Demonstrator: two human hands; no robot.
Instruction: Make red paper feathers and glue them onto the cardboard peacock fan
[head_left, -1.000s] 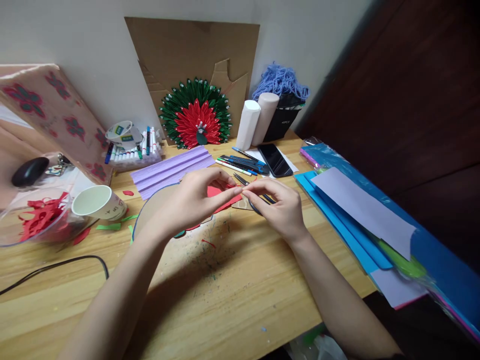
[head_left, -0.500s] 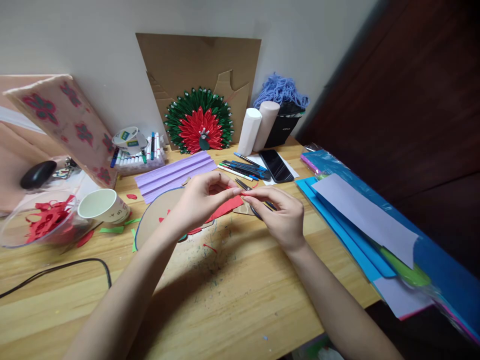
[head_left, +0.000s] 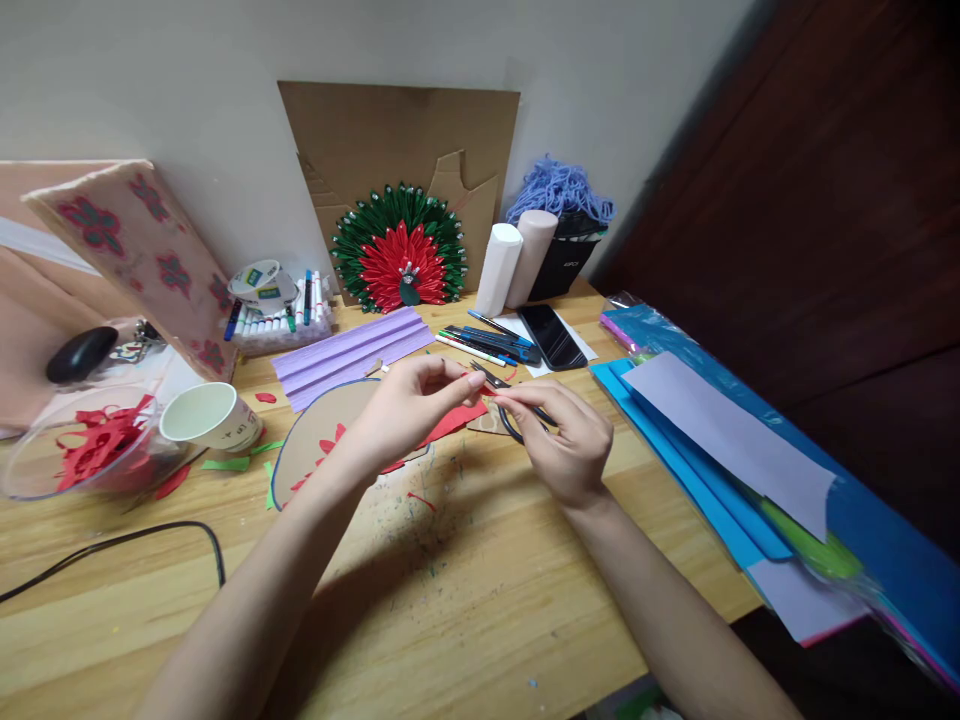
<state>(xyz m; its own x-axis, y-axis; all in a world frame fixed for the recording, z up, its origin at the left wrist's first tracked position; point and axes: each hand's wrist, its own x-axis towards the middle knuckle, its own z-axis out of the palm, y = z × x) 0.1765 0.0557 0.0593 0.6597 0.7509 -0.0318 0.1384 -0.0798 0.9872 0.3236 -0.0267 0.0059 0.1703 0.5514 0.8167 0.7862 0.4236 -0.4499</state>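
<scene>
My left hand (head_left: pixel 409 405) and my right hand (head_left: pixel 566 435) meet above the middle of the wooden desk (head_left: pixel 465 600). Both pinch a small red paper piece (head_left: pixel 489 390) between their fingertips. Under them lie a red paper sheet (head_left: pixel 454 420) and a round cardboard piece (head_left: pixel 319 450) with red petals stuck on it. Scissors (head_left: pixel 510 405) rest on the desk just behind my right hand, partly hidden by it.
A green and red paper peacock (head_left: pixel 401 255) leans on cardboard at the wall. Purple folded paper (head_left: pixel 349 350), pens (head_left: pixel 484 340), a phone (head_left: pixel 553 335), marker box (head_left: pixel 277 315), paper cup (head_left: pixel 210 418), a bowl of red scraps (head_left: pixel 90 445), blue sheets (head_left: pixel 712 450) and a black cable (head_left: pixel 112 545) surround the hands.
The hands stay together pinching the red piece; my right hand's fingers have curled in slightly. The view has tilted down a little, so everything sits lower in the frame.
</scene>
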